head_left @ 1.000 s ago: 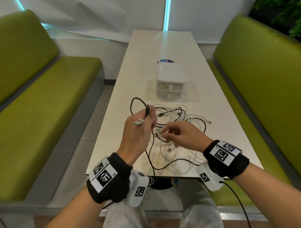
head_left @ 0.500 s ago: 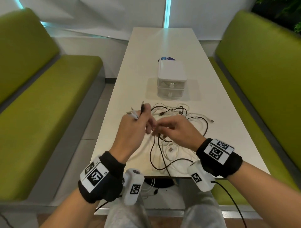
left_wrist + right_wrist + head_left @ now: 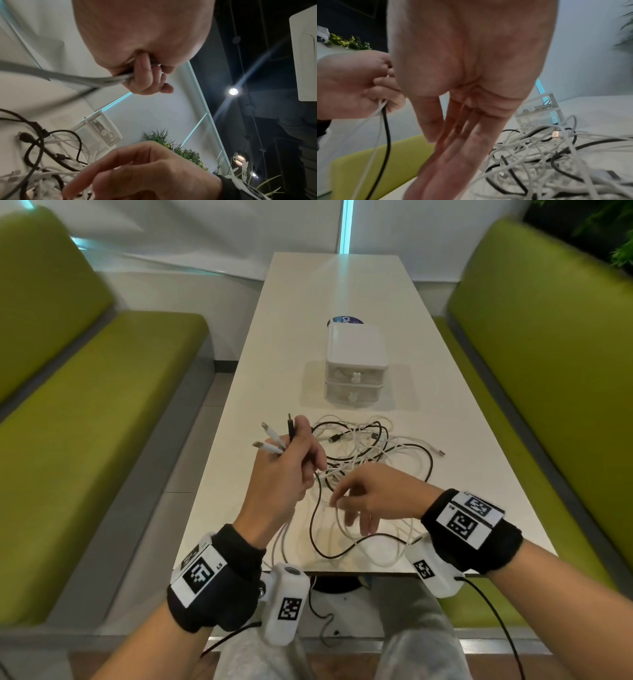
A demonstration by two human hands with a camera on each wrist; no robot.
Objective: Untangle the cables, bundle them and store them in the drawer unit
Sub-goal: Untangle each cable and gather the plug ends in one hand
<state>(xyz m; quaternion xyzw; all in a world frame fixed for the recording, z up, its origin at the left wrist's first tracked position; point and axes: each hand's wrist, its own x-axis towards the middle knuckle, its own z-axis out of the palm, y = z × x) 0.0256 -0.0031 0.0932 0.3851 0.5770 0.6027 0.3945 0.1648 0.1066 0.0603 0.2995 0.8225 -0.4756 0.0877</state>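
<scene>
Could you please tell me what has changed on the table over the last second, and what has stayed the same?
The right hand let go of the tangle, opened and drew back toward the table edge. The left hand gained a second white plug beside its black one. The drawer unit stayed shut and the cable pile stayed put.

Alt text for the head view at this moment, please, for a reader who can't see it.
Over a white table, the left hand grips the plug ends of two white cables and one black cable, while the right hand hovers open over the tangled cables. A small white drawer unit stands beyond, drawers closed, between green benches.
</scene>
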